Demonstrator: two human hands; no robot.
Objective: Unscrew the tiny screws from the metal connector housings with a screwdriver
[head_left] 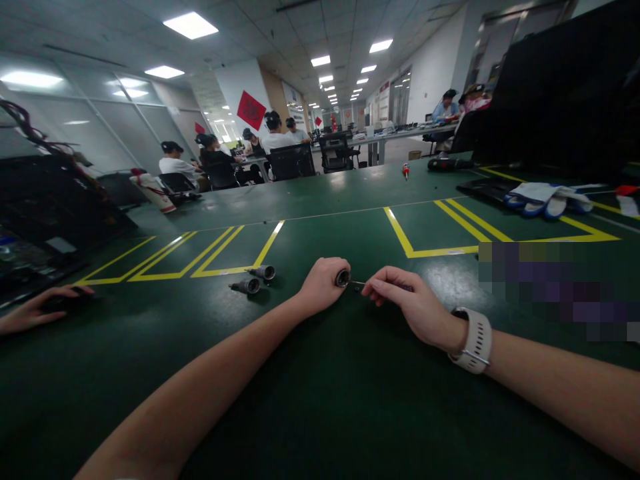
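Note:
My left hand (324, 285) is wrapped round a dark cylindrical metal part (343, 278), its open round end turned toward the right. From the right, my right hand (400, 293) pinches a thin screwdriver (358, 283), whose slim metal shaft points at that open end. Whether the tip touches the part is too small to tell. A tiny dark piece (357, 289) lies on the table below the shaft. Left of my left hand lie two similar cylindrical parts, a nearer one (246, 287) and a farther one (263, 272), each with a narrow stem.
Yellow tape marks boxes on the green table (320, 233). Gloves (547, 199), a red screwdriver (406, 171) and a black power tool (450, 164) lie farther back. At the left, another person's hand (37, 308) rests on a dark object. A dark monitor (560, 93) stands at right.

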